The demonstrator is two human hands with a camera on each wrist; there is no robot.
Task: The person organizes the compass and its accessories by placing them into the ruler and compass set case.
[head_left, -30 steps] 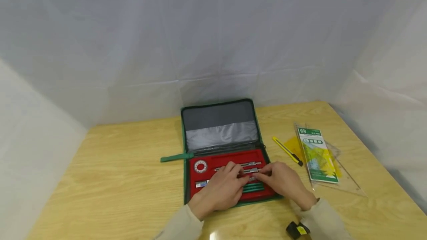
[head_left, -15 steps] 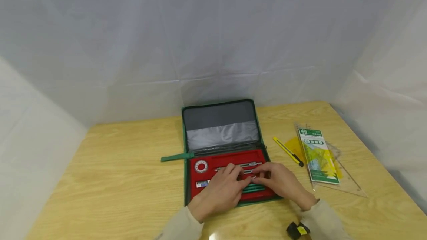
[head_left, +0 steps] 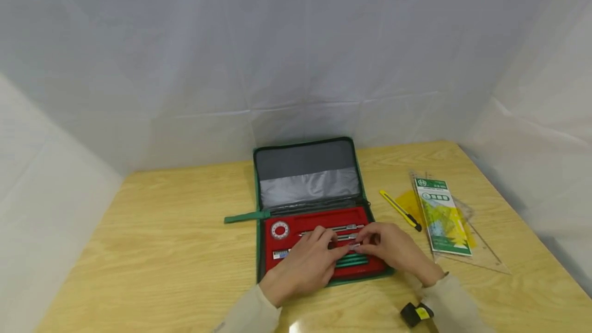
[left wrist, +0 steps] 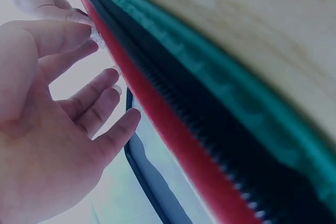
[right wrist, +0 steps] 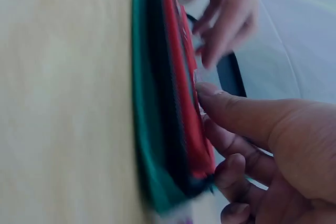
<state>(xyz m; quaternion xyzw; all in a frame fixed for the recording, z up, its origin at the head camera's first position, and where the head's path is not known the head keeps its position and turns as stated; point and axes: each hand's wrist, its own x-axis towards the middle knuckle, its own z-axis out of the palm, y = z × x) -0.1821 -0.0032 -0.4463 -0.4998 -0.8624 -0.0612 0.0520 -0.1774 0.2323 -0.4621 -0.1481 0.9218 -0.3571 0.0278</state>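
A green zip case [head_left: 258, 184] lies unfolded on the table, with a red tray [head_left: 361, 271] in its near half. My right hand [head_left: 393, 251] pinches a small clear piece [head_left: 354, 245] at the tray's right side between thumb and fingers; its exact kind I cannot tell. Over the middle of the tray is my left hand [head_left: 305, 263], fingers loosely bent, thumb and index tip close to that piece. Two silvery compasses [head_left: 348, 227] sit in slots beyond the fingers. Green pencils [head_left: 352, 261] lie on the near side, partly covered by the left hand.
A white ring-shaped dial [head_left: 274, 230] and a small labelled box [head_left: 280, 254] fill the tray's left. Right of the case lie a yellow box cutter [head_left: 400, 210], a green-and-yellow packet [head_left: 441, 217] and clear set squares [head_left: 490, 262]. A green wrist strap [head_left: 242, 217] sticks out left.
The right fingers shift slightly over the tray and now pinch the small clear piece a little farther right. The left hand stays nearly in place.
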